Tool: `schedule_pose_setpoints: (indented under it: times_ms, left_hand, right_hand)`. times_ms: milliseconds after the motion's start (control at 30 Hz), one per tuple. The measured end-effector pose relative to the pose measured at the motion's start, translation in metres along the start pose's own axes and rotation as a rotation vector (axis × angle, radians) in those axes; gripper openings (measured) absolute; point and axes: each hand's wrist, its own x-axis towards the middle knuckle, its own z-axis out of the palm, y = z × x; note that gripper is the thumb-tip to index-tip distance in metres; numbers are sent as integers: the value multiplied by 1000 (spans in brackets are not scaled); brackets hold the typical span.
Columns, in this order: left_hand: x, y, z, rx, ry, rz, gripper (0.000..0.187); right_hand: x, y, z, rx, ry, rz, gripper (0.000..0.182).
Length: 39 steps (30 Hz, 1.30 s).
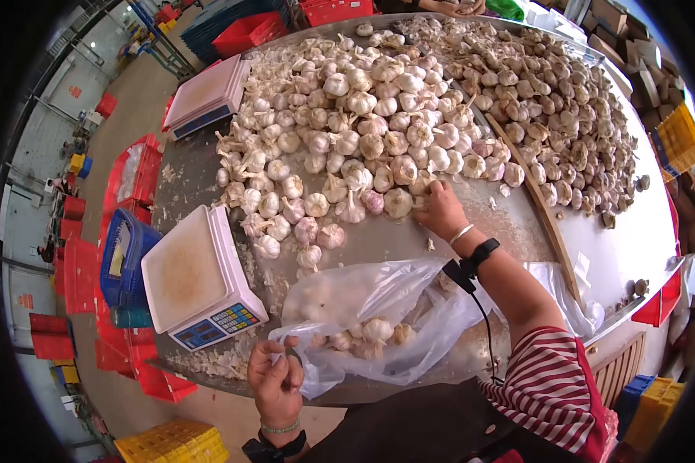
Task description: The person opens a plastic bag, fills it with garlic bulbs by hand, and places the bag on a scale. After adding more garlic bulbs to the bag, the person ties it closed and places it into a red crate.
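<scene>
My right hand [443, 211] reaches to the near edge of a big heap of garlic bulbs [363, 100], its fingers closed around a bulb there. Below it lies a clear plastic bag [347, 297] with several garlic bulbs [377, 332] inside, its mouth loosely spread. At the bag's left edge is my left hand [276, 380], fingers curled and closed on the plastic. Something small and dark shows between those fingers; I cannot make out what it is.
Two digital scales [189, 274] [207, 96] stand on the left of the metal table. A wooden strip [537, 197] divides off a browner garlic heap [571, 116]. A blue basket [123, 262] and red crates [81, 274] sit beyond the left edge. Another person's hands [459, 8] show at the far side.
</scene>
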Motion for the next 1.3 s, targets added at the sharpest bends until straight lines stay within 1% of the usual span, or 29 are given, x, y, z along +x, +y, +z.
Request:
schedule_pose_setpoints:
  times_ms: [67, 133, 200, 267, 300, 400, 433, 467, 533, 600, 700, 767, 800, 867, 933, 967, 1000, 1067, 1100, 1200, 1267, 1300]
  left_hand:
    - [1, -3, 0, -2, 6, -9, 18]
    - [4, -8, -2, -26, 36, -47, 19]
    - [10, -12, -3, -35, 47, -70, 19]
    - [12, -14, -4, -41, 62, -100, 19]
    - [14, -15, -1, -40, 57, -105, 19]
    - [19, -13, 4, -34, 42, -103, 19]
    - [20, -12, 5, -27, 37, -100, 19]
    - [20, -11, 4, -25, 38, -98, 19]
    - [20, -10, 3, -17, 19, -79, 19]
    - [19, -10, 3, -19, 31, -78, 19]
    - [16, -13, 2, -25, 51, -85, 19]
    - [14, -13, 1, -29, 54, -89, 19]
    - [13, -12, 1, -23, 33, -83, 20]
    - [10, -12, -1, -24, 19, -77, 20]
    - [10, -11, -4, -75, 10, -86, 22]
    - [11, -11, -5, -83, 7, -95, 22]
    - [12, -11, -6, -117, 1, -100, 23]
    - [13, -12, -6, -150, -9, -116, 24]
    - [14, -12, -5, -178, -30, -114, 24]
    - [17, -12, -2, -214, -79, -108, 25]
    - [16, -10, 3, -171, -88, -63, 26]
    - [17, -8, 3, -120, -156, -41, 32]
  right_hand:
    - [-5, 9, -5, -29, 9, 33, 42]
    - [-15, 16, -18, 1179, -61, 552, 40]
    - [-17, 24, -25, 1203, -68, 604, 43]
    - [-11, 31, -26, 748, -180, 435, 45]
    - [-9, 32, -24, 745, -179, 445, 45]
    - [7, 4, -17, -190, 27, -78, 50]
    - [11, -7, -17, -197, -46, -97, 53]
    - [16, -10, -11, -194, -46, -98, 53]
    - [24, -11, 0, -341, -120, -82, 51]
    - [30, -8, 3, -374, -142, -55, 51]
    - [31, -4, 0, -327, -152, -72, 51]
    - [26, -4, -7, -217, -145, -15, 47]
    - [22, -3, -12, -220, -141, -20, 47]
    - [2, -9, -25, 644, -197, 204, 43]
    - [-29, -20, -59, 1488, -491, 343, 46]
    - [-44, -25, -64, 1773, -614, 378, 52]
    - [-59, -33, -73, 1909, -677, 354, 56]
    - [-87, -44, -80, 2089, -761, 416, 57]
    - [-97, -49, -82, 2142, -843, 398, 56]
    - [-126, -65, -87, 2074, -856, 305, 63]
    - [-141, -69, -83, 2088, -856, 346, 66]
    - [-146, -70, -79, 2115, -898, 408, 66]
